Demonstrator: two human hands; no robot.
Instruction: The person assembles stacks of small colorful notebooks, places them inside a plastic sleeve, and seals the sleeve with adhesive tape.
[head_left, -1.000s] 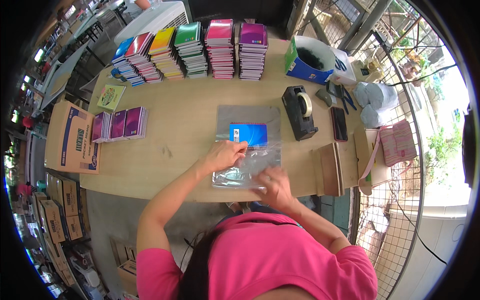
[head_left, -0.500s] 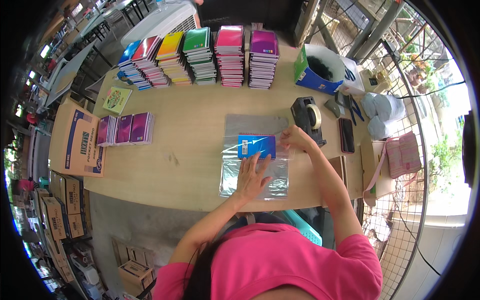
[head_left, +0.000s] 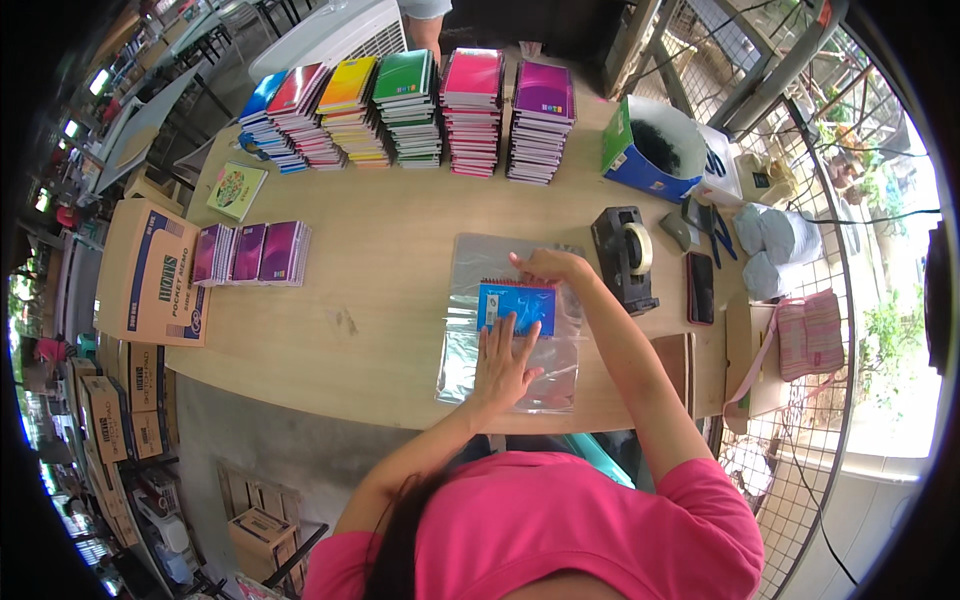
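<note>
A small blue spiral notebook (head_left: 527, 300) lies on clear plastic sheets or bags (head_left: 475, 257) near the front of the table, its coil toward the far side. My left hand (head_left: 503, 365) rests with fingers spread over the notebook's near part and the plastic. Just beyond the notebook's top right corner, my right hand (head_left: 550, 266) has its fingers curled over the plastic. Whether they pinch a plastic edge is hidden. Right of that hand stands a black tape dispenser (head_left: 612, 255) with a roll of tape.
Tall stacks of coloured notebooks (head_left: 405, 110) line the far edge. Small purple notebooks (head_left: 285, 253) lie at left by a cardboard box (head_left: 150, 275). To the right are a phone (head_left: 700, 287), blue-handled pliers (head_left: 722, 235), an open blue-green box (head_left: 650, 150) and a pink striped pouch (head_left: 808, 335).
My right hand has moved from the notebook's right side to beyond its top edge. My left hand stays on the notebook. A person's leg has come into view at the far side.
</note>
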